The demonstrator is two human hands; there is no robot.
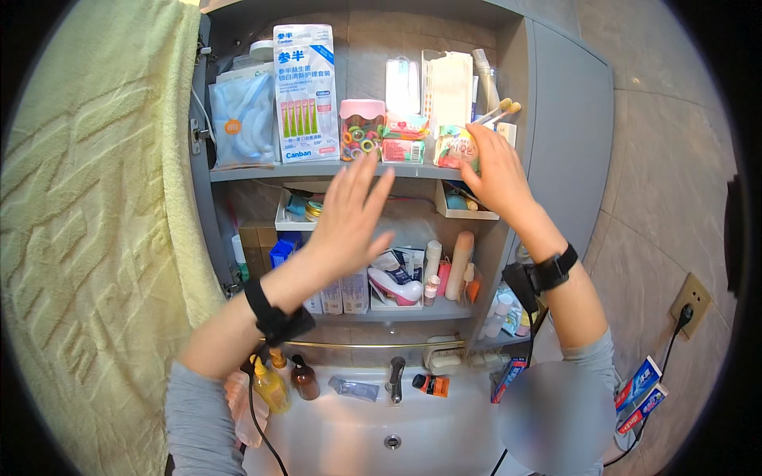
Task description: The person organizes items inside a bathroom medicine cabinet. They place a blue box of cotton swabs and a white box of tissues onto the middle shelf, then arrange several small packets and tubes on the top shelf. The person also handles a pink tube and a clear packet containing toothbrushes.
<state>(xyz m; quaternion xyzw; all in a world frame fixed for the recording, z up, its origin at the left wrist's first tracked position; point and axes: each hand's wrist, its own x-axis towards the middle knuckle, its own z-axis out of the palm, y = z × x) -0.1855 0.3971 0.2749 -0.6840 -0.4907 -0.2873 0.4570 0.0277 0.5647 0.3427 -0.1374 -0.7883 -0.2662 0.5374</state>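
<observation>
My right hand is at the upper shelf, its thumb and fingers around the right edge of a small colourful printed packet. My left hand is held up before the cabinet with its fingers apart and nothing in it. Its fingertips overlap the bottom of a pink-lidded jar of coloured hair ties. Between the jar and the packet, two small printed packs are stacked, with a white case behind them. A pack of white tissues or pads stands behind the held packet, and two toothbrushes lean beside it.
A tall Canban box and a clear bag occupy the upper shelf's left. The lower shelf carries bottles, boxes and a white-pink device. Below are the tap, sink and pump bottles. A yellow towel hangs left.
</observation>
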